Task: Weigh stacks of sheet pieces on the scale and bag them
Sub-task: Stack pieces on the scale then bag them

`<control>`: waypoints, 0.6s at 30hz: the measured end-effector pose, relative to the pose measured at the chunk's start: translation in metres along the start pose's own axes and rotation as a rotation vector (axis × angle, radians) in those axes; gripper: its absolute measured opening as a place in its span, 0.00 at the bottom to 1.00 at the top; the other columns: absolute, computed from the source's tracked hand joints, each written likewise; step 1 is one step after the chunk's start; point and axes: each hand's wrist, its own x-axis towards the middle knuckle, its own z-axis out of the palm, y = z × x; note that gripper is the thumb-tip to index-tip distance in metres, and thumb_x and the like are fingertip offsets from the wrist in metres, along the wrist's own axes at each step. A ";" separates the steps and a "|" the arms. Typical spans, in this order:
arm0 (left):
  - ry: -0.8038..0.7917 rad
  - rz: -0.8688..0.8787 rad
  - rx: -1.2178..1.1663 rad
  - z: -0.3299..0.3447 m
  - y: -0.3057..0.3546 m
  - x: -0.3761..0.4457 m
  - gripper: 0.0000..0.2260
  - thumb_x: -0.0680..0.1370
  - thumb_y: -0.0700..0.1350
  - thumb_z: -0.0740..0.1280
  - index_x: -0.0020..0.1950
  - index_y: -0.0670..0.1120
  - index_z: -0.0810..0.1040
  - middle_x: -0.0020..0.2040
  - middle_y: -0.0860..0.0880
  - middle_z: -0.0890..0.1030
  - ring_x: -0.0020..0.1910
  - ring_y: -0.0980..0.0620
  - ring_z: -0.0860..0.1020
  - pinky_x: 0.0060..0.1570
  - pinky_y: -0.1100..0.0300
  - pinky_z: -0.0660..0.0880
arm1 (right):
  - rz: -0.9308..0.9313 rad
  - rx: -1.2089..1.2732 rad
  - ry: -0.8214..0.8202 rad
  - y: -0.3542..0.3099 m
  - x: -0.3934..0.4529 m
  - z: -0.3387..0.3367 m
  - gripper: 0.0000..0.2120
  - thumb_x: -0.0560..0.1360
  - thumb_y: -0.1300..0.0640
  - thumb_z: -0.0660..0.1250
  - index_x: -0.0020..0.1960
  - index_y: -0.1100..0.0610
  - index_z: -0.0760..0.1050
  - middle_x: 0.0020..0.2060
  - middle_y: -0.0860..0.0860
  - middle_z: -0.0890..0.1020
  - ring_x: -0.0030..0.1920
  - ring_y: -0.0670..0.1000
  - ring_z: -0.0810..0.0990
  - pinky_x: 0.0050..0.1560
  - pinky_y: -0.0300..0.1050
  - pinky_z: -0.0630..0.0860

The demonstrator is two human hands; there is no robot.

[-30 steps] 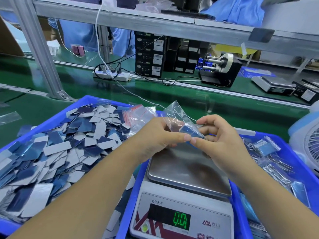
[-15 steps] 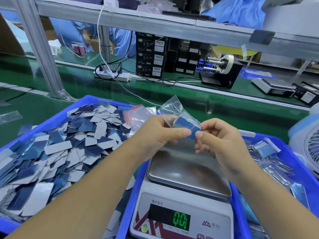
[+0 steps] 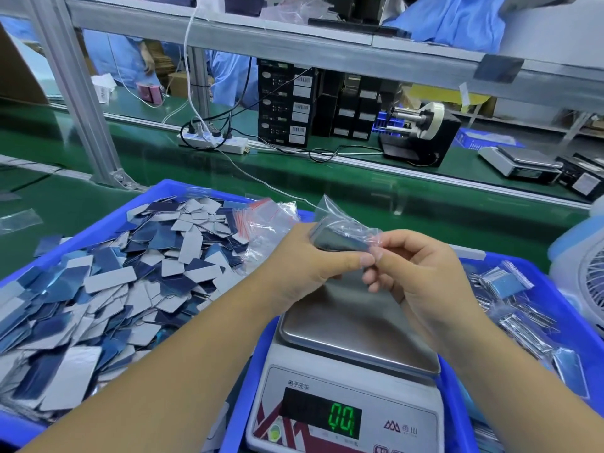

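Above the scale [image 3: 353, 341] I hold a small clear plastic bag [image 3: 343, 230] with a dark stack of sheet pieces inside. My left hand [image 3: 304, 263] grips the bag and stack from the left. My right hand [image 3: 421, 269] pinches the bag's right end between thumb and fingers. The scale's steel pan is bare and its green display [image 3: 341, 420] reads 0.0. Loose blue and grey sheet pieces [image 3: 108, 289] fill the blue tray [image 3: 98, 220] on the left.
Empty zip bags with red strips [image 3: 261, 214] lie at the left tray's far corner. Filled bags [image 3: 516, 305] lie in a blue tray [image 3: 555, 295] on the right. A white fan [image 3: 588, 269] stands at the right edge. Beyond lie a green conveyor, power strip [image 3: 212, 140] and tape dispenser [image 3: 421, 125].
The bag has risen slightly and turned flatter between my hands. The stack now sits deeper in the bag, and my right thumb and fingers have closed on the bag's end.
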 end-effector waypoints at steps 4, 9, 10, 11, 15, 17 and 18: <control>0.069 -0.016 -0.017 0.000 -0.001 0.001 0.07 0.67 0.41 0.79 0.43 0.49 0.86 0.41 0.48 0.84 0.41 0.53 0.80 0.43 0.58 0.76 | 0.082 0.088 -0.128 -0.004 -0.002 0.001 0.12 0.69 0.69 0.65 0.42 0.58 0.85 0.34 0.57 0.81 0.30 0.55 0.80 0.28 0.41 0.75; -0.027 0.033 0.025 0.000 -0.002 0.000 0.10 0.73 0.34 0.75 0.42 0.51 0.87 0.38 0.53 0.85 0.39 0.60 0.81 0.41 0.69 0.74 | 0.040 -0.072 -0.029 -0.002 -0.001 0.004 0.01 0.69 0.57 0.74 0.39 0.52 0.84 0.31 0.55 0.81 0.27 0.51 0.77 0.26 0.39 0.73; -0.073 0.029 0.027 0.001 -0.001 -0.001 0.07 0.73 0.36 0.75 0.45 0.48 0.87 0.41 0.50 0.86 0.42 0.57 0.82 0.45 0.67 0.75 | 0.012 -0.102 0.009 -0.001 0.000 0.003 0.03 0.70 0.57 0.72 0.38 0.51 0.83 0.29 0.55 0.80 0.26 0.51 0.76 0.26 0.39 0.73; -0.100 0.024 0.029 0.001 -0.001 -0.001 0.06 0.73 0.38 0.75 0.48 0.48 0.87 0.43 0.48 0.86 0.44 0.55 0.82 0.47 0.64 0.75 | -0.020 -0.143 0.040 0.000 0.001 0.000 0.07 0.73 0.59 0.71 0.38 0.50 0.83 0.28 0.54 0.79 0.26 0.50 0.76 0.26 0.39 0.73; -0.045 0.010 0.041 -0.003 0.001 0.001 0.09 0.73 0.41 0.74 0.52 0.50 0.86 0.46 0.52 0.86 0.46 0.56 0.81 0.47 0.66 0.76 | -0.190 -0.452 0.048 -0.002 0.002 -0.009 0.11 0.76 0.63 0.71 0.38 0.50 0.81 0.27 0.47 0.79 0.27 0.46 0.75 0.29 0.36 0.72; -0.063 0.056 0.132 -0.006 0.002 0.002 0.12 0.73 0.36 0.74 0.53 0.50 0.85 0.48 0.53 0.86 0.48 0.58 0.82 0.49 0.68 0.76 | -0.261 -0.624 0.035 -0.001 0.001 -0.010 0.11 0.75 0.63 0.73 0.39 0.49 0.81 0.28 0.42 0.80 0.27 0.41 0.73 0.31 0.31 0.69; -0.065 0.060 0.174 -0.006 0.002 0.002 0.13 0.73 0.34 0.74 0.53 0.51 0.85 0.48 0.55 0.86 0.47 0.60 0.82 0.47 0.69 0.75 | -0.285 -0.692 0.025 -0.001 0.001 -0.011 0.10 0.74 0.63 0.74 0.39 0.49 0.81 0.29 0.42 0.80 0.28 0.40 0.73 0.32 0.31 0.69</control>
